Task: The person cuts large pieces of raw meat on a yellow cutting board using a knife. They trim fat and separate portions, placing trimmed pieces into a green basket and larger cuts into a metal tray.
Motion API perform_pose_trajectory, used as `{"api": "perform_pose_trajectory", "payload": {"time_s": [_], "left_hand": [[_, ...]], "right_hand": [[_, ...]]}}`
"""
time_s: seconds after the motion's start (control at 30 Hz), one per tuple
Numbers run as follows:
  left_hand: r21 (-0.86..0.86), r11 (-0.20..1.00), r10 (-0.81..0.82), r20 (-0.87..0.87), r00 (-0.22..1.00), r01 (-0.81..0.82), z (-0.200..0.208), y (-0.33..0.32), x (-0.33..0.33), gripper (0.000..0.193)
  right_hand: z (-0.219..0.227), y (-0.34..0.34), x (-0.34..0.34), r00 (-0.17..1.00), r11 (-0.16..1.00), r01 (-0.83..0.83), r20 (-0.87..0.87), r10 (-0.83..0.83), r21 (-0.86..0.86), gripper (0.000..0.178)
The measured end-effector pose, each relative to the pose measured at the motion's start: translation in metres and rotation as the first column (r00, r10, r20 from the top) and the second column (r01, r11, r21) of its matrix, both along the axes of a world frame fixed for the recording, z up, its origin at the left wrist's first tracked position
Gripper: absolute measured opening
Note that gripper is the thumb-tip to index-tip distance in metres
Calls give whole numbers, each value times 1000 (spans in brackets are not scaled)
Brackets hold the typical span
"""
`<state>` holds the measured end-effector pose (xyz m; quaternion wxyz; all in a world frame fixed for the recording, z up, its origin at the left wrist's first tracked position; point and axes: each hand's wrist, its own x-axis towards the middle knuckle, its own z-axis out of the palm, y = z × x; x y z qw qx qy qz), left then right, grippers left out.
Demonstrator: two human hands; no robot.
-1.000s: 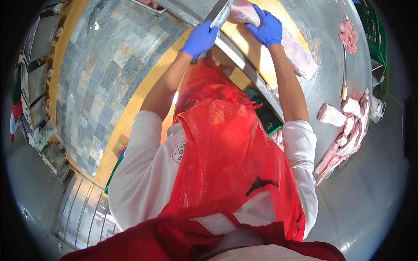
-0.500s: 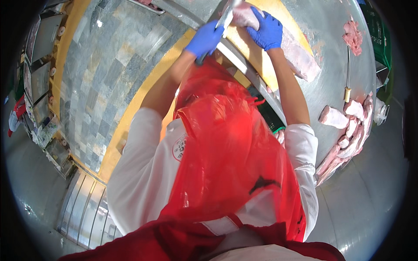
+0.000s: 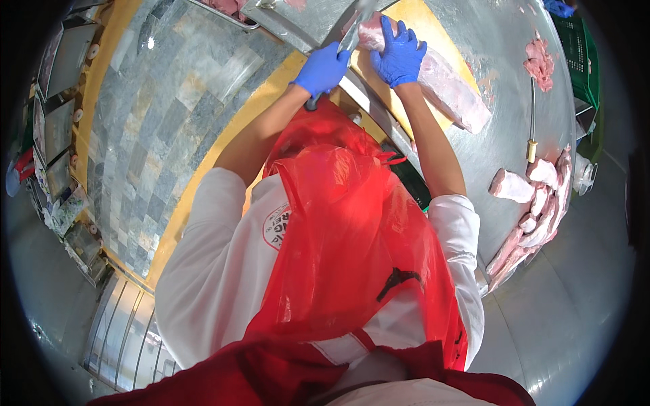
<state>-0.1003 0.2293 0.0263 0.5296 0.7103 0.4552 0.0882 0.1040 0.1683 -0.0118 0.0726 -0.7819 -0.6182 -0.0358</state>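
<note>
My left hand (image 3: 323, 70), in a blue glove, is closed around the handle of a knife (image 3: 350, 39). The dark butt of the handle shows below the fist. The blade points away from me, beside the left end of a long, pale pink slab of meat (image 3: 452, 91); its contact with the meat is hard to make out. My blue-gloved right hand (image 3: 399, 54) lies on top of the slab near that end, fingers spread. Under the slab is a yellowish cutting board (image 3: 381, 78) on the metal table (image 3: 504, 139).
To the right lie a honing steel (image 3: 533, 125), pink scraps (image 3: 539, 64) and several cut meat pieces (image 3: 512, 186). Green crates (image 3: 579, 61) stand beyond the table. A metal tray with meat (image 3: 227, 8) is at the upper left. Another person's blue glove (image 3: 560, 8) shows at the top right.
The view has shifted slightly. My left hand with the knife has moved a little right, closer to my right hand. The fingers of my right hand are spread wider on the meat.
</note>
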Motion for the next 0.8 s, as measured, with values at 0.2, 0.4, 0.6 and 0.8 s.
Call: {"api": "perform_pose_trajectory", "payload": {"time_s": [0.2,0.4,0.6,0.8], "left_hand": [[-8,1000,-22,-33,999,21,8,-23,-40,34],[12,999,-39,37,999,38,-9,-9,-17,36],[231,969,-99,21,995,92,-44,39,31,41],[140,985,-108,28,994,103,-23,12,3,36]], "right_hand": [[-2,1,-6,1000,1000,30,-3,-30,1,80],[-1,-3,-8,999,998,54,-10,-53,17,80],[4,0,-13,997,997,71,10,-71,2,80],[0,4,-7,994,993,105,-13,-106,-50,83]]}}
